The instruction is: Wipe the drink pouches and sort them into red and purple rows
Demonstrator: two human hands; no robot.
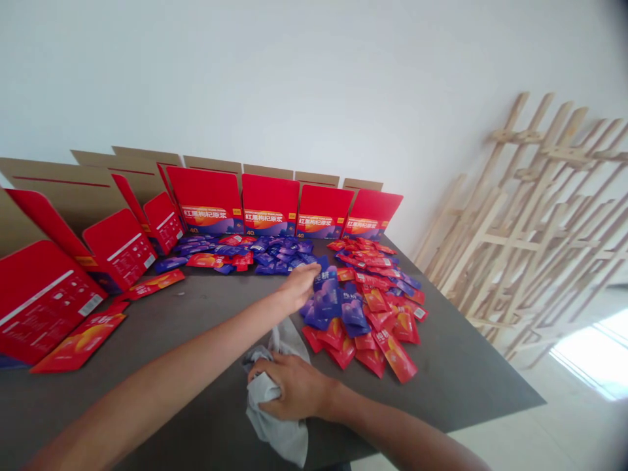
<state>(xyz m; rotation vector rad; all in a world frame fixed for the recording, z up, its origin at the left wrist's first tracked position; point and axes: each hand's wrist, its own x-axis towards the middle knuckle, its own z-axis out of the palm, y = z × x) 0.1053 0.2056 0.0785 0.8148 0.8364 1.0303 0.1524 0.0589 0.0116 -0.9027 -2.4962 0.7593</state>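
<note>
My left hand (300,286) reaches across the table and is closed on the edge of a purple pouch (327,296) with pale lettering. Beneath and around that pouch spreads a pile of red pouches (377,301), with other purple ones among them, such as a purple pouch (354,313). Nearer to me, my right hand (300,387) grips a crumpled light grey cloth (280,428), its fingers bunched into the fabric on the tabletop. Part of the cloth passes under my left forearm.
Opened red cartons (269,203) stand along the wall, and more red cartons (44,301) line the left side. In front of them lie purple and red pouches (279,252). Wooden easels (520,229) lean beyond the right edge of the dark table (471,366).
</note>
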